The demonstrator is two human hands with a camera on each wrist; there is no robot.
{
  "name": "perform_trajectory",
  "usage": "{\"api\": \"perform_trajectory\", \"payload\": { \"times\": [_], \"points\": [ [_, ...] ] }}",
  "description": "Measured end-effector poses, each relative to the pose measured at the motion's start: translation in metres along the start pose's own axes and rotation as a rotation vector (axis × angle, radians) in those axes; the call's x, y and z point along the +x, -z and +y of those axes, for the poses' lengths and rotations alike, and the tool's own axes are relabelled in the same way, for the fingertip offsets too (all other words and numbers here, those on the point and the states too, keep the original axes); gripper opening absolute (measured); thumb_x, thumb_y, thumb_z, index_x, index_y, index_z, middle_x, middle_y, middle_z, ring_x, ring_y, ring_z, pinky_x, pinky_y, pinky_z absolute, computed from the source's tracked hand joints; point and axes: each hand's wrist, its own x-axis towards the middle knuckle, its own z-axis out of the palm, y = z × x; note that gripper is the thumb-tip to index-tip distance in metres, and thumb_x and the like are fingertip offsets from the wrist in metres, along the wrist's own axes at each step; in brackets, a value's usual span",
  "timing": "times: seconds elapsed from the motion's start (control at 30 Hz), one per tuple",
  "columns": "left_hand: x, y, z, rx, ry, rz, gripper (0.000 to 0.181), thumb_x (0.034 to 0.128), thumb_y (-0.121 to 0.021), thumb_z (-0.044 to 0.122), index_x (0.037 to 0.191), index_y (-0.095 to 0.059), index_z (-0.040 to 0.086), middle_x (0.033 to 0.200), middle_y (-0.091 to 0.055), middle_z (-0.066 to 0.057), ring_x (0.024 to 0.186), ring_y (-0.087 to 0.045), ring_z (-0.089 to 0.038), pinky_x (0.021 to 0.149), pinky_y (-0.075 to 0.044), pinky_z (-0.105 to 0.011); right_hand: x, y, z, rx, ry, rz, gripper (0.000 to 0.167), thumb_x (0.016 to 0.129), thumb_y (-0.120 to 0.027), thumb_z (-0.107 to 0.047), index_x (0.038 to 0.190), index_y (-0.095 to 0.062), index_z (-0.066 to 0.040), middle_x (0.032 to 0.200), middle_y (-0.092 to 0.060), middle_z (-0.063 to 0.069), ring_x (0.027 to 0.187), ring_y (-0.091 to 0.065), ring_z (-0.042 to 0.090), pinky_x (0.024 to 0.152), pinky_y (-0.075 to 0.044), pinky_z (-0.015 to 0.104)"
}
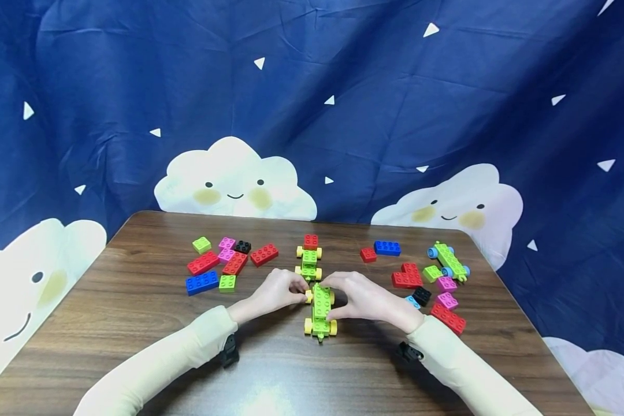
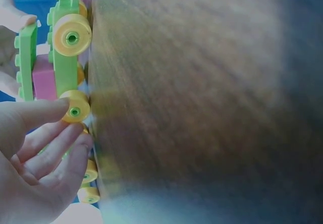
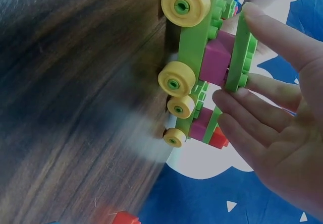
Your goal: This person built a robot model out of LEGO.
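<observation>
In the middle of the table stands a toy car with a lime-green base (image 1: pixel 320 329) and yellow wheels. A pink brick (image 3: pixel 217 58) sits on the base, and a lime-green plate (image 3: pixel 239 52) lies across the top of it. My left hand (image 1: pixel 277 293) pinches the car's far-left yellow wheel (image 2: pixel 75 108) between thumb and fingers. From the right, my right hand (image 1: pixel 363 297) grips the plate by its ends, thumb at one and fingers at the other. Straight behind stands a second green car (image 1: pixel 309 258) with a red brick (image 1: pixel 311 241) at its far end.
Loose red, blue, pink, black and green bricks, among them a blue brick (image 1: pixel 201 282), lie at the left. At the right are more bricks, such as a red brick (image 1: pixel 448 318), and a green car with blue wheels (image 1: pixel 449 261). A blue cloth (image 1: pixel 343 144) hangs behind the table.
</observation>
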Motion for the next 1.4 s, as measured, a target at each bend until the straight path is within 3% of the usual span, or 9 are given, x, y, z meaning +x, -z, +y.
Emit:
{"api": "perform_trajectory", "payload": {
  "times": [0.23,0.93,1.1,1.23,1.4],
  "points": [
    [0.000,0.002,0.003,0.014,-0.003,0.005,0.012,0.0806,-0.079,0.012,0.090,-0.075,0.006,0.085,-0.078,-0.005,0.073,-0.072,-0.012,0.067,-0.054,-0.018,-0.001,0.000,0.000,-0.020,0.045,0.029,0.058,0.080,-0.081,-0.038,0.126,-0.065,-0.005,0.122,-0.069,0.007,0.108,-0.067,0.017,0.092,-0.057,0.037],
    [0.003,0.004,0.003,0.016,0.003,0.002,0.012,0.0806,-0.079,0.011,0.090,-0.075,0.006,0.085,-0.078,-0.005,0.073,-0.072,-0.012,0.068,-0.056,-0.019,0.002,0.005,-0.006,-0.058,-0.006,-0.013,0.058,0.081,-0.081,-0.037,0.127,-0.065,-0.005,0.123,-0.068,0.008,0.109,-0.067,0.021,0.092,-0.056,0.039],
    [0.002,0.003,0.003,0.023,0.010,-0.007,0.012,0.0812,-0.079,0.012,0.091,-0.075,0.006,0.085,-0.078,-0.004,0.074,-0.072,-0.012,0.069,-0.055,-0.020,0.000,0.001,-0.002,0.002,-0.020,-0.019,0.058,0.083,-0.079,-0.038,0.129,-0.063,-0.007,0.124,-0.066,0.006,0.110,-0.065,0.021,0.094,-0.056,0.038],
    [0.000,0.002,0.003,0.013,0.009,-0.013,0.012,0.0807,-0.079,0.011,0.090,-0.075,0.005,0.084,-0.078,-0.005,0.074,-0.072,-0.014,0.068,-0.055,-0.020,-0.002,-0.002,0.003,0.076,-0.009,0.022,0.053,0.086,-0.076,-0.040,0.126,-0.065,-0.008,0.120,-0.064,0.004,0.110,-0.064,0.019,0.094,-0.056,0.037],
    [0.001,0.001,0.004,0.008,0.006,-0.009,0.012,0.0800,-0.079,0.011,0.090,-0.075,0.006,0.084,-0.078,-0.005,0.074,-0.072,-0.014,0.068,-0.055,-0.020,-0.001,-0.005,0.009,0.104,-0.003,0.124,0.036,0.091,-0.071,-0.031,0.117,-0.069,-0.007,0.105,-0.068,0.005,0.092,-0.066,0.020,0.081,-0.058,0.035]
  ]
}}
